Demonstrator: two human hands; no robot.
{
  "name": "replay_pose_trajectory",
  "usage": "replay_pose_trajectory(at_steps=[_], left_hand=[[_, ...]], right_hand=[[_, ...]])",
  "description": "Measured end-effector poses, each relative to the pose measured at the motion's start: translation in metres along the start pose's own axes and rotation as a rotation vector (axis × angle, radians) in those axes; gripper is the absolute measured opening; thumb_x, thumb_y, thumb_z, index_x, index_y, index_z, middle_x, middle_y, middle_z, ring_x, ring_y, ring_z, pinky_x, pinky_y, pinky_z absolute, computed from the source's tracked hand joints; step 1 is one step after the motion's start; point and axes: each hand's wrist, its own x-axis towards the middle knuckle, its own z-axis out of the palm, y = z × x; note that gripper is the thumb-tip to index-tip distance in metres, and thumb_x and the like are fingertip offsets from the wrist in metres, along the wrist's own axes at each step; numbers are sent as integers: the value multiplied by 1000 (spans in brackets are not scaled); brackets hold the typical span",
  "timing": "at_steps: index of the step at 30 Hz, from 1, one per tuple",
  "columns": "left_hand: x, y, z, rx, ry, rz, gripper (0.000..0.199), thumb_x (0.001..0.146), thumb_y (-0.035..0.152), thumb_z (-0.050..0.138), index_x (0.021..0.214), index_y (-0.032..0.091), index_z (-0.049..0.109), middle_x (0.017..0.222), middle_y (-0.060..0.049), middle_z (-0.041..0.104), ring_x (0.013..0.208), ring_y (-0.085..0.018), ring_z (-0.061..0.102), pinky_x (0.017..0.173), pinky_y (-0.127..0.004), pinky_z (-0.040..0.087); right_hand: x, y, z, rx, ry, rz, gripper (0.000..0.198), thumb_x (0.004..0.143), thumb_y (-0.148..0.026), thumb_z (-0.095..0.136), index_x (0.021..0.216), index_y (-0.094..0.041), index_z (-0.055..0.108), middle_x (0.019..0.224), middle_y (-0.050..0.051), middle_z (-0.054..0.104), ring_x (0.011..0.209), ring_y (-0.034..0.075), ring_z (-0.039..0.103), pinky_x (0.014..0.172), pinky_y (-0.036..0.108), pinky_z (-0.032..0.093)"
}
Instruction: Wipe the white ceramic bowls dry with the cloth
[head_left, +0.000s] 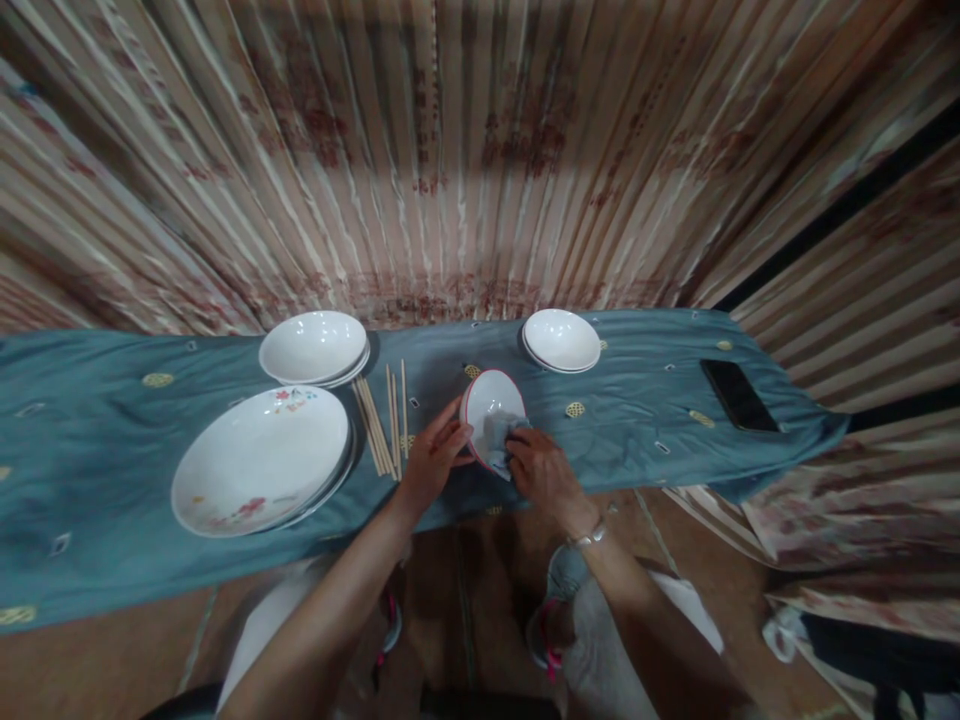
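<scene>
My left hand (435, 458) grips the left rim of a small white bowl with a red rim (487, 400), tilted up toward me above the blue cloth-covered table (112, 450). My right hand (541, 470) presses a grey cloth (501, 432) into the bowl's inside. A metal bracelet sits on my right wrist.
Several wooden chopsticks (382, 420) lie left of the bowl. A stack of large flowered plates (262, 458) sits at the left, with stacked white bowls (315, 347) behind it and more white bowls (562, 340) behind the hands. A black phone (739, 394) lies at the right. Curtains hang behind.
</scene>
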Motion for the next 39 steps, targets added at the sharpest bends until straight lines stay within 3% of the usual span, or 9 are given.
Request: replay_pose_trajectory(at_steps=[6,11,16,19,22,27,30,34,39], left_hand=[[-1,2,1,-8,-13,25,73,72,46,73,136,18,54,93,-4,72,82,-20,67,71,-34,60],[-1,1,1,24,-4,50,71,72,48,73,135,19,55,86,-1,71,77,-18,66,69,-30,58],[2,-1,-1,135,15,108,68,74,50,71,132,18,59,84,-2,73,75,-18,66,67,-28,54],[3,-2,-2,160,12,162,65,75,52,69,130,18,61,108,-6,73,101,-24,66,87,-34,52],[3,0,-1,118,16,161,65,78,58,64,128,17,63,129,-9,65,120,-28,58,103,-39,45],[1,-1,-1,13,-6,24,74,75,67,60,131,19,60,128,-10,66,110,-31,63,79,-41,59],[1,-5,-1,-20,-14,52,69,74,66,62,127,22,63,130,-9,64,110,-31,63,71,-37,61],[0,-7,-1,-2,-34,78,64,74,62,65,125,23,64,127,-9,65,109,-30,64,74,-37,61],[1,-7,0,32,-76,98,74,62,40,82,130,22,60,114,-7,71,106,-28,65,90,-42,55]], right_hand=[[3,-10,-6,418,-21,4,29,82,-8,48,93,-19,72,107,7,69,101,18,64,93,32,49],[8,-22,-13,703,-47,-3,23,88,-19,53,101,-22,71,110,5,68,104,18,64,93,31,49],[12,-28,-9,778,1,31,15,89,-29,57,92,-21,69,104,4,66,96,17,62,89,29,47],[16,-33,-6,820,62,77,14,88,-31,60,82,-19,65,91,1,63,85,14,58,79,24,45],[23,-38,-4,870,119,143,20,85,-34,62,72,-18,60,77,-2,56,74,12,52,69,22,42],[38,-42,-5,1006,135,294,26,79,-43,65,70,-19,62,66,-4,52,61,11,45,56,22,36],[49,-42,-6,1066,173,334,31,76,-47,65,65,-19,61,60,-4,50,57,10,43,53,22,35],[58,-39,-6,1108,190,370,37,74,-53,65,62,-19,60,56,-4,47,53,9,39,49,22,33],[56,-36,-4,1150,156,357,36,72,-54,67,67,-18,63,62,-3,53,58,11,44,52,22,36]])
